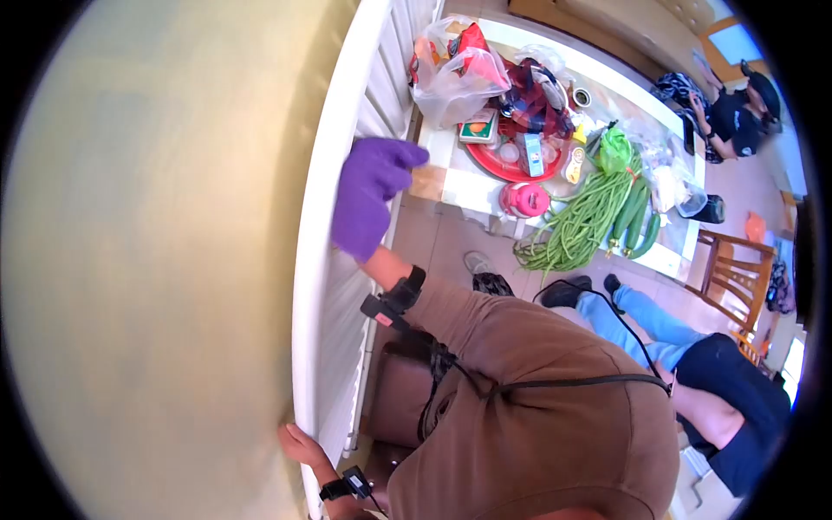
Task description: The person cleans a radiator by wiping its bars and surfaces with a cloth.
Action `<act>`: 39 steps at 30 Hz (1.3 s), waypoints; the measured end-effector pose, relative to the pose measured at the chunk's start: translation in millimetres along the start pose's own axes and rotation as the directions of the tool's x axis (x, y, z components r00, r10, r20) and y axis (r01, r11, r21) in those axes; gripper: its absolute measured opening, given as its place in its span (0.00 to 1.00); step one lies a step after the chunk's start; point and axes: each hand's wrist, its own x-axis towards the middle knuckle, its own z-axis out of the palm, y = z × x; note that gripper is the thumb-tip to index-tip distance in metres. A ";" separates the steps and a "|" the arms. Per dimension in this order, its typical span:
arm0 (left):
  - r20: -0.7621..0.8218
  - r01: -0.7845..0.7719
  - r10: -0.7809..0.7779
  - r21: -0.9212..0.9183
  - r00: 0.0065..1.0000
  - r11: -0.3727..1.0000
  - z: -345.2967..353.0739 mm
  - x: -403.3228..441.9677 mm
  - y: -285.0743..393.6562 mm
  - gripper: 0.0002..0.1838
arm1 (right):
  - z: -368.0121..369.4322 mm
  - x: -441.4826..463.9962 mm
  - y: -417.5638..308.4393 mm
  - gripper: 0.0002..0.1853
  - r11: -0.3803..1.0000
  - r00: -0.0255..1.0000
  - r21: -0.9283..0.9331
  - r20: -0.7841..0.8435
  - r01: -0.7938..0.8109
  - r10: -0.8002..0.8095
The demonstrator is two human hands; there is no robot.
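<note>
A purple glove [362, 204] covers my right hand [368, 191], which is at the white radiator [325, 217] by its top edge. Its gloved fingers are bent and a little apart, pointing toward the table, and I see nothing held in them. Lower down, my left hand [303, 446] is bare and hooks its fingers over the radiator's top rim. Black straps with small devices sit on both wrists, and a black cable [563, 381] runs across my brown shirt.
Beside the radiator stands a table [429, 184] with plastic bags [464, 91], a red tray [494, 165], a pink-lidded jar [524, 199], long beans [576, 221] and cucumbers [637, 217]. A person in jeans [641, 321] is behind me; another person [737, 121] sits farther off. A wooden chair [732, 269] stands nearby.
</note>
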 end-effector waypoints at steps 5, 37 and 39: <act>0.032 0.028 -0.027 -0.026 0.999 0.999 -0.9 0.0 -1.6 0.20 | -9.6 36.7 67.2 0.16 0.962 0.982 -0.205 -0.095 -0.181 0.164; -0.056 -0.003 0.005 0.033 0.998 0.999 4.0 0.1 -0.2 0.20 | 75.5 14.6 38.7 0.20 -0.823 0.974 0.532 0.204 -0.197 -0.102; -0.043 0.006 -0.003 0.059 0.999 0.998 3.3 -1.0 -6.2 0.20 | 72.9 11.0 35.7 0.20 -0.787 0.965 0.576 0.245 -0.219 -0.090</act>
